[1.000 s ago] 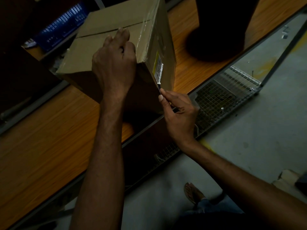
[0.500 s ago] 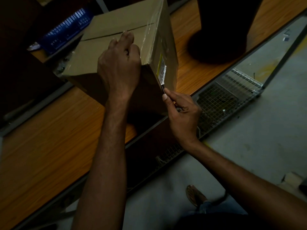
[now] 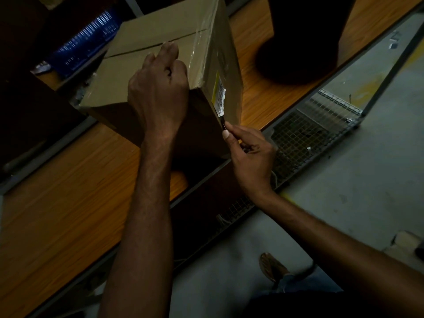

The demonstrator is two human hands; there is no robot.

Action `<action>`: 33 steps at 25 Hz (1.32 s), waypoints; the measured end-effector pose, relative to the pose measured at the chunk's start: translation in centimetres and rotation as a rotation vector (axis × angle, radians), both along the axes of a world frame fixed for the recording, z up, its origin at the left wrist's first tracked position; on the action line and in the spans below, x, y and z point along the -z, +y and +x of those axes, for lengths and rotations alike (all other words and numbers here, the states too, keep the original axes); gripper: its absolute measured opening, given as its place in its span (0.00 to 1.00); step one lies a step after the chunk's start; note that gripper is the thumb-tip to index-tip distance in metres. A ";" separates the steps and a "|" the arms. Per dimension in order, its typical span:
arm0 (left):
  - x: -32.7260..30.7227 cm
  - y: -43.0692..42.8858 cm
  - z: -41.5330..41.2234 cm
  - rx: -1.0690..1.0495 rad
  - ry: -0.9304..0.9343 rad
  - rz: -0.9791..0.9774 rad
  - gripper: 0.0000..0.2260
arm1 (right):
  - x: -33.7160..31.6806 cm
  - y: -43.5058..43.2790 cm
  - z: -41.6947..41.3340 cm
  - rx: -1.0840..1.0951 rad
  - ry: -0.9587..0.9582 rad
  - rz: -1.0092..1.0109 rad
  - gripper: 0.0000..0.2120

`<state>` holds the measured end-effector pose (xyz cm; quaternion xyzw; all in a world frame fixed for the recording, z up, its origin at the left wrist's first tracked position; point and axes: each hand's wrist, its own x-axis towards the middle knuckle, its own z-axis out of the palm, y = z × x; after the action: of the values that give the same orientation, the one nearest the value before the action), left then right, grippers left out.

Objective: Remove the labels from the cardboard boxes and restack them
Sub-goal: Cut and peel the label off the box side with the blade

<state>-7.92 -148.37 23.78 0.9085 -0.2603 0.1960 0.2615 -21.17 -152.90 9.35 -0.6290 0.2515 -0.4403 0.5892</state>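
Head view. A cardboard box point(image 3: 156, 37) stands on the wooden bench point(image 3: 68, 180), its lower corner at the bench edge that borders the floor point(image 3: 344, 203). The left grip point(image 3: 158, 92), a bare hand, curls over the box's near top edge and holds it. A white-and-yellow label point(image 3: 220, 97) sits on the box's right side face. The right grip point(image 3: 250, 157) is narrow, pinching a thin dark strip point(image 3: 222, 122) at the label's lower end; whether tool or peeled label cannot be told. A wire mesh rack point(image 3: 305, 134) lies beside the bench.
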 end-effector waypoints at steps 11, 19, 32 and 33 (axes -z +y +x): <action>0.4 -0.2 0.2 0.009 -0.016 -0.023 0.25 | -0.7 0.3 0.1 0.034 -0.029 -0.064 0.09; 0.3 -0.1 0.3 0.013 -0.011 -0.024 0.25 | -0.9 0.9 0.0 0.041 -0.047 -0.047 0.10; 0.2 -0.2 0.1 0.019 -0.006 -0.033 0.24 | -2.6 1.3 0.1 0.059 -0.060 0.015 0.09; 0.2 -0.1 0.1 0.022 -0.008 -0.034 0.24 | -2.6 1.4 0.1 0.057 -0.056 0.029 0.09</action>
<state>-7.85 -148.47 23.54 0.9003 -0.2679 0.2013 0.2779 -21.02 -151.54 11.98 -0.6003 0.2594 -0.4707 0.5923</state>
